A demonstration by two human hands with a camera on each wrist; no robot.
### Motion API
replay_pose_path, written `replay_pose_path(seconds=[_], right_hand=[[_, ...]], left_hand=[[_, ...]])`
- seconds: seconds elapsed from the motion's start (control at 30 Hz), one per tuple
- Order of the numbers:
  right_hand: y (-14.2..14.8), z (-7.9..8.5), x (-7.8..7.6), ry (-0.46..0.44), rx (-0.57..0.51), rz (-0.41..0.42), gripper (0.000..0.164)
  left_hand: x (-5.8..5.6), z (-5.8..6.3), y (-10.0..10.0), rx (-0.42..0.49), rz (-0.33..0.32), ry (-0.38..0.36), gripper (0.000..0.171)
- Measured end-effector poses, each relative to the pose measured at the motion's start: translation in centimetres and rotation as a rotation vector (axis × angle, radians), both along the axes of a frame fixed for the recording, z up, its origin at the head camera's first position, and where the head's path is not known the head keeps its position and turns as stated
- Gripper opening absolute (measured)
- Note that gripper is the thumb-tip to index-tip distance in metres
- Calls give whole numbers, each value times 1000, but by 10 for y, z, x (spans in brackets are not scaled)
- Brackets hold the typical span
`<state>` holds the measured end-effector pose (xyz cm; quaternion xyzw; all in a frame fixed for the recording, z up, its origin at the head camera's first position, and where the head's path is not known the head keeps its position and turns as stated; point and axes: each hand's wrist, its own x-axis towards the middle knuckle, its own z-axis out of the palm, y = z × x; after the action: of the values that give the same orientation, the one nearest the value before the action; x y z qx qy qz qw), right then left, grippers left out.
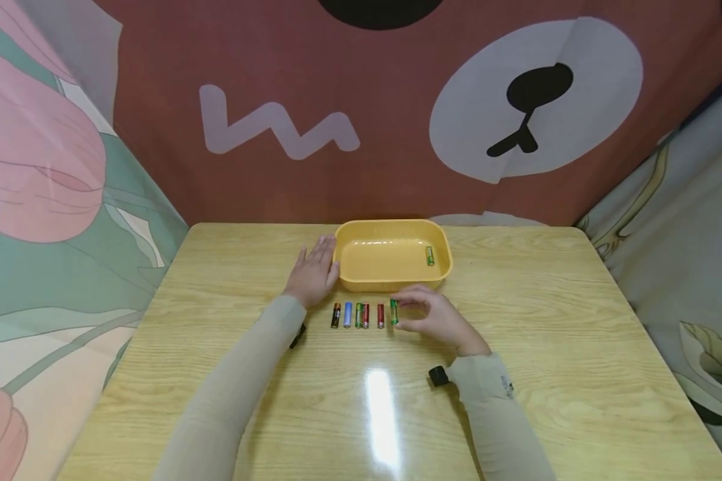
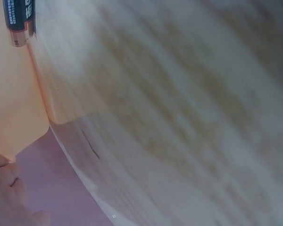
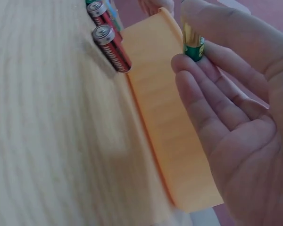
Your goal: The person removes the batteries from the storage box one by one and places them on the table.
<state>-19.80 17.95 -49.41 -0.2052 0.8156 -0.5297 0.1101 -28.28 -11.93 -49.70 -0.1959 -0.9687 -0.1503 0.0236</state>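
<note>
My right hand (image 1: 433, 317) pinches a green-and-gold battery (image 3: 194, 42) between thumb and fingers, close to the front wall of a yellow plastic tray (image 1: 373, 286). With fingers straight, my left hand (image 1: 313, 272) lies along the tray's left side. In front of the tray is a row of batteries: a black one with a copper end (image 1: 335, 315), a blue one (image 1: 347, 314), a green one (image 1: 358, 315) and two red ones, the left red battery (image 1: 366, 316) beside the green and the right red battery (image 1: 380, 316) apart. Inside the tray, at its right, lies another green battery (image 1: 430, 256).
All of this is on a light wooden table (image 1: 553, 307). A brown printed cloth (image 1: 391, 180) hangs behind its back edge, and patterned cloths hang at both sides. A small black device (image 1: 438, 376) sits at my right wrist.
</note>
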Motion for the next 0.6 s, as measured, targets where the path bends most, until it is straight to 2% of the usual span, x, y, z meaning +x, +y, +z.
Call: replay_pose_path(seconds=[0.13,0.3,0.6], right_hand=[[1,-9,-2,9,22,14,57],[2,-17,-5,-33,-24,43,57],[0,-22,-8,-70,-22,9,57]], left_hand=[[1,1,0,2,-1,-5,62],[1,1,1,7,-1,-4,62],[-1,-2,0,12,2,-4,62]])
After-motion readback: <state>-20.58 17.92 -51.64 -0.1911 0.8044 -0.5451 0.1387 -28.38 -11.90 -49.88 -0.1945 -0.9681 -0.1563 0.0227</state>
